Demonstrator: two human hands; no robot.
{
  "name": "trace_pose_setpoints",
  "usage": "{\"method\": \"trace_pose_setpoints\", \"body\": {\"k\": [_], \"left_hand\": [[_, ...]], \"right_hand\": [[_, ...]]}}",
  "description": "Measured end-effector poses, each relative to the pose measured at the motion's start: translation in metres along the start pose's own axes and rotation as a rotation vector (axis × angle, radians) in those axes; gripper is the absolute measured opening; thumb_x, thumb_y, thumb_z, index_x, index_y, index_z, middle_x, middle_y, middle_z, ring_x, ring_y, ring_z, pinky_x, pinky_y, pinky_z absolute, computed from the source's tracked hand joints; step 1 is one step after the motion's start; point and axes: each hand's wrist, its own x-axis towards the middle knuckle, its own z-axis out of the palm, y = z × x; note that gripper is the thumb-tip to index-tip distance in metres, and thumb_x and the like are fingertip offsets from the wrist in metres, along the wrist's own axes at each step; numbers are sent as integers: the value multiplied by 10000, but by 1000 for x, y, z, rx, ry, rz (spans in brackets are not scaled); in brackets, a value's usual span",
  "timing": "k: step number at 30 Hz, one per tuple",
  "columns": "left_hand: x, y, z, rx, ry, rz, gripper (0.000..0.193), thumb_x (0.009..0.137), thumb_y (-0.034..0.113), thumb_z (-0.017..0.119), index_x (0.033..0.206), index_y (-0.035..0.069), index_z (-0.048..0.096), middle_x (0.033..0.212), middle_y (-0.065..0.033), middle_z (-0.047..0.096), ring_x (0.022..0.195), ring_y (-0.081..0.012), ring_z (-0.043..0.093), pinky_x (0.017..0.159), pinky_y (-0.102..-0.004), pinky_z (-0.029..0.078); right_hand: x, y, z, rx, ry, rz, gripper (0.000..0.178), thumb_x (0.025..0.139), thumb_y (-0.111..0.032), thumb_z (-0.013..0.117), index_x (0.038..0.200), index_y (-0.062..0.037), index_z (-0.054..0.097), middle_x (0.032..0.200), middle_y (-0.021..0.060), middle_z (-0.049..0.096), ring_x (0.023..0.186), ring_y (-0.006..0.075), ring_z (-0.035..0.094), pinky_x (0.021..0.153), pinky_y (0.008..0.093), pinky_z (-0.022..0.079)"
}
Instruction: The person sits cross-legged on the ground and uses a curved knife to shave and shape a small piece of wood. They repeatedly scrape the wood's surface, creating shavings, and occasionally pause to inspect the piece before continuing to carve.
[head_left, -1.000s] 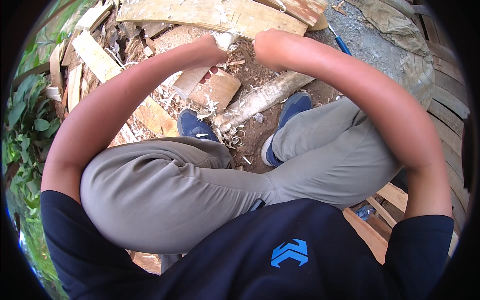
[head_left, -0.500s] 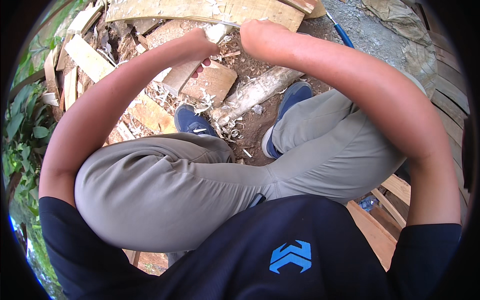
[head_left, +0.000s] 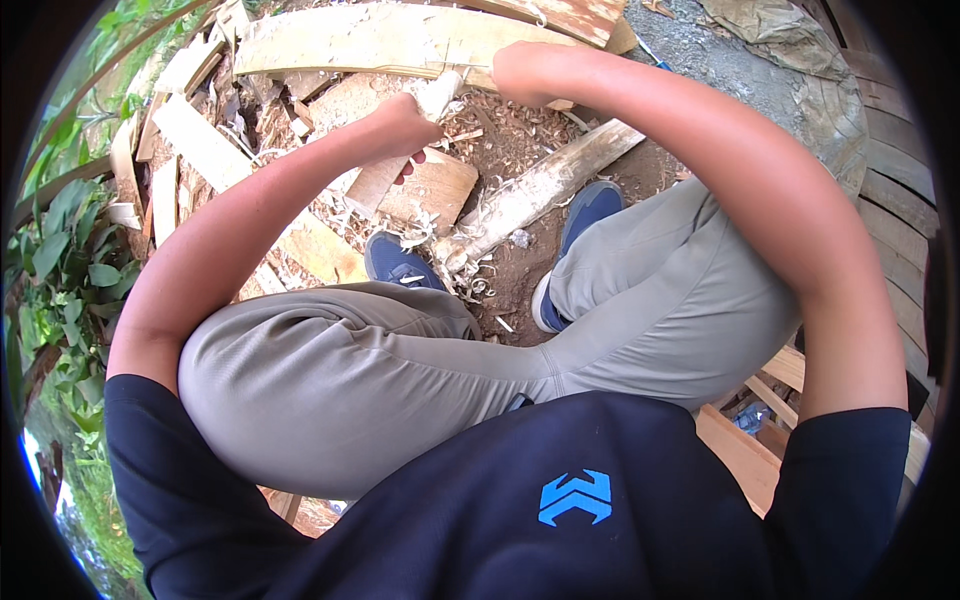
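My left hand (head_left: 405, 128) is closed around a pale piece of wood (head_left: 374, 184), which sticks out on both sides of the fist. Its far end (head_left: 438, 97) is whittled and points up toward the right hand. My right hand (head_left: 522, 74) is a fist just to the right of that end, apart from the left hand. It grips a knife whose handle the fist hides; the thin blade is hard to make out now. Behind both hands lies a long curved plank (head_left: 350, 40) with shavings on it. A flat wood block (head_left: 437, 188) rests on the ground below the left hand.
A peeled log (head_left: 555, 178) lies between my shoes, amid curled shavings. Boards (head_left: 203, 140) are piled at the left beside green plants (head_left: 60, 240). A blue-handled tool (head_left: 662, 65) is partly hidden behind my right forearm. Grey sacking (head_left: 775, 38) lies at far right.
The view has shifted slightly. My right hand has turned a little, and the blade that showed left of it is now barely visible. My left hand keeps its hold on the wood.
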Motion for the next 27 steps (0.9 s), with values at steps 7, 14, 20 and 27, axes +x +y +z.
{"method": "trace_pose_setpoints", "body": {"k": [7,14,20,27], "left_hand": [[-2,4,-7,14,-16,-19,295,904,144,584,949,-147,567,743,-160,623,498,-205,597,428,-379,552],[2,-2,-12,73,-19,-22,311,898,167,584,951,-138,554,696,-139,609,483,-198,590,403,-360,526],[-4,7,-7,43,-22,-33,293,890,154,581,916,-137,568,714,-145,611,539,-215,614,468,-394,575],[1,6,-4,20,-11,-36,292,894,159,589,890,-132,574,707,-142,616,539,-218,613,453,-405,572]], "right_hand": [[-22,-15,-19,-114,-88,-82,197,788,-17,592,903,6,750,913,206,720,836,352,705,754,426,561],[-17,-37,-1,-76,-145,-48,256,845,-74,601,1052,-24,743,1010,163,730,916,321,713,836,433,568],[-25,-45,10,602,71,318,280,872,-45,546,1089,50,696,1057,221,715,978,345,711,838,445,571],[-14,-37,23,478,115,242,264,863,-17,559,1077,49,698,1058,215,716,985,339,709,823,425,580]]}}
